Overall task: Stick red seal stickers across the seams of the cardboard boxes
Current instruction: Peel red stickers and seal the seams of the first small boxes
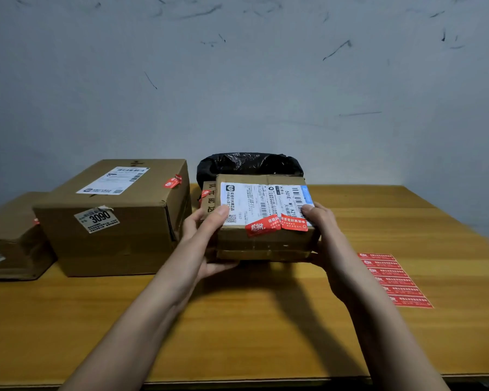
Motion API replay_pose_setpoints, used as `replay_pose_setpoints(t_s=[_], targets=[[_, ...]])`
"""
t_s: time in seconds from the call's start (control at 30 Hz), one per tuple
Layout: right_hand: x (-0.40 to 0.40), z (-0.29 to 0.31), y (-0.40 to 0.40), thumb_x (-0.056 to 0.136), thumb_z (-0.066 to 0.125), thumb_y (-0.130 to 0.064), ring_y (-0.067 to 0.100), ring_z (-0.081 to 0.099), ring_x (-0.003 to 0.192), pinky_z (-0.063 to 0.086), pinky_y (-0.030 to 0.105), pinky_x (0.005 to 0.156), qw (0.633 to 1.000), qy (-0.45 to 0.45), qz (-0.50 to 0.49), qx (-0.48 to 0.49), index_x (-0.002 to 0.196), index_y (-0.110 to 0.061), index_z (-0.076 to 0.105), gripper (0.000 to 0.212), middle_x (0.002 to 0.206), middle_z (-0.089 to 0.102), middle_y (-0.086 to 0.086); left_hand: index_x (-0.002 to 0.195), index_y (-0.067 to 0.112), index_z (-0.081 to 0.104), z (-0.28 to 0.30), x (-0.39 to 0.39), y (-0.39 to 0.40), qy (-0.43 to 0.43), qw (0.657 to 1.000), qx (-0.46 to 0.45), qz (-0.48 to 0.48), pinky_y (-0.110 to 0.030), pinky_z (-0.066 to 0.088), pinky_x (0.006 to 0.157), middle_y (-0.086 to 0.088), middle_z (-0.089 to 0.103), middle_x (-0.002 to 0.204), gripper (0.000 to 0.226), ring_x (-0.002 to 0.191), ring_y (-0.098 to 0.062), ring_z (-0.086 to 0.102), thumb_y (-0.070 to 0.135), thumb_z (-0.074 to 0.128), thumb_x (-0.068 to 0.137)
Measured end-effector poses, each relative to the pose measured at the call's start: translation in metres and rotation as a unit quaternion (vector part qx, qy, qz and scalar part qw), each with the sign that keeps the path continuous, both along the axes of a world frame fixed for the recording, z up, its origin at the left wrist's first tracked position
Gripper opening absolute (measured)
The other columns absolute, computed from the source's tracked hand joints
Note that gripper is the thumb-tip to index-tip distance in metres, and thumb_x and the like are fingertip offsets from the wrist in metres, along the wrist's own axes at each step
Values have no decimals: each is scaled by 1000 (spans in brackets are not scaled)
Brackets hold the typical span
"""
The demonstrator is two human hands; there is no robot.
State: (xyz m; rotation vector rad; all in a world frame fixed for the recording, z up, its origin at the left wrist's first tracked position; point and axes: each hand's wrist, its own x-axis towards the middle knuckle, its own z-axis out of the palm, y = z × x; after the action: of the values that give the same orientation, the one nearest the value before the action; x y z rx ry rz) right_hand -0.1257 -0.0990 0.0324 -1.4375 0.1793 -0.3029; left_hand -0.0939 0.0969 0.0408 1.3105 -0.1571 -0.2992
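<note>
A small cardboard box (pixel 266 241) with a white shipping label is held just above the wooden table (pixel 237 320), in the middle of the view. My left hand (pixel 206 235) grips its left side, thumb on top. My right hand (pixel 319 227) grips its right side, thumb on the label. Two red seal stickers (pixel 277 224) lie over its near top edge. A sheet of red seal stickers (pixel 393 279) lies on the table to the right.
A large cardboard box (pixel 119 221) with a red sticker (pixel 173 182) on its top edge stands at the left, a lower box (pixel 9 244) beside it. Behind the held box are another box (pixel 208 198) and a black bag (pixel 249 163). A grey wall rises behind.
</note>
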Motion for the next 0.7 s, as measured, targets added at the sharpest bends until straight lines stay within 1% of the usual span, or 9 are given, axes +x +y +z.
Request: replay_pose_setpoints(t_s=[0.03, 0.1, 0.17, 0.23, 0.27, 0.33, 0.43, 0.53, 0.7], targets=[[0, 1, 0, 94, 49, -41, 19, 65, 98, 56, 33, 69, 1000, 5, -2, -3, 138, -26, 38, 48, 119, 63, 2, 137, 28, 36, 0, -1, 0, 9, 1000, -2, -11, -42, 59, 77, -1, 59, 121, 86, 105, -18, 65, 52, 75, 64], [0, 2, -2, 94, 46, -50, 21, 65, 100, 56, 38, 73, 1000, 13, -11, -23, 136, -26, 40, 49, 117, 63, 1, 135, 25, 39, -2, 0, 0, 20, 1000, -7, -21, -41, 59, 75, -4, 61, 120, 83, 103, -20, 67, 49, 76, 64], [0, -1, -3, 87, 44, -68, 21, 64, 104, 56, 39, 75, 998, 15, -24, -58, 133, -27, 44, 62, 119, 63, 0, 135, 23, 41, -3, 2, 1, 29, 999, -19, -25, -41, 59, 74, -6, 64, 118, 83, 100, -21, 69, 47, 79, 65], [0, -5, -4, 74, 39, -80, 14, 59, 112, 53, 36, 86, 990, -23, -59, -126, 132, -30, 44, 77, 127, 59, -3, 135, 23, 43, -4, 5, 2, 39, 998, -34, -31, -41, 59, 73, -7, 66, 117, 82, 100, -23, 69, 47, 79, 66], [-1, -7, -3, 75, 39, -77, 6, 55, 116, 49, 32, 94, 981, -67, -84, -163, 132, -32, 44, 73, 130, 56, -6, 135, 24, 45, -3, 6, 3, 39, 998, -39, -34, -41, 59, 73, -7, 66, 118, 79, 101, -23, 69, 48, 79, 68], [-4, -6, -2, 86, 46, -60, -3, 50, 116, 45, 21, 95, 944, -174, -143, -240, 127, -31, 50, 50, 127, 53, -10, 132, 25, 49, -3, 9, 4, 33, 998, -41, -34, -41, 59, 74, -6, 66, 118, 71, 101, -23, 68, 48, 73, 69], [-4, -3, -4, 93, 49, -41, 7, 52, 116, 46, 30, 92, 873, -268, -183, -365, 114, -22, 62, 31, 118, 54, -8, 127, 27, 51, -1, 13, 6, 16, 999, -44, -27, -41, 59, 75, -6, 65, 118, 65, 102, -22, 68, 48, 68, 68], [0, 1, -5, 93, 50, -36, 10, 50, 115, 44, 28, 94, 846, -276, -157, -428, 109, -20, 67, 28, 117, 55, -5, 133, 24, 47, 2, 17, 6, 4, 999, -46, -15, -40, 59, 72, -5, 66, 118, 76, 102, -22, 68, 48, 69, 64], [3, 2, -5, 93, 49, -38, 10, 50, 115, 44, 27, 95, 837, -269, -136, -457, 112, -22, 67, 31, 117, 54, -6, 137, 23, 42, 5, 19, 5, -5, 999, -49, -1, -36, 59, 66, -5, 64, 118, 83, 103, -21, 67, 49, 68, 63]])
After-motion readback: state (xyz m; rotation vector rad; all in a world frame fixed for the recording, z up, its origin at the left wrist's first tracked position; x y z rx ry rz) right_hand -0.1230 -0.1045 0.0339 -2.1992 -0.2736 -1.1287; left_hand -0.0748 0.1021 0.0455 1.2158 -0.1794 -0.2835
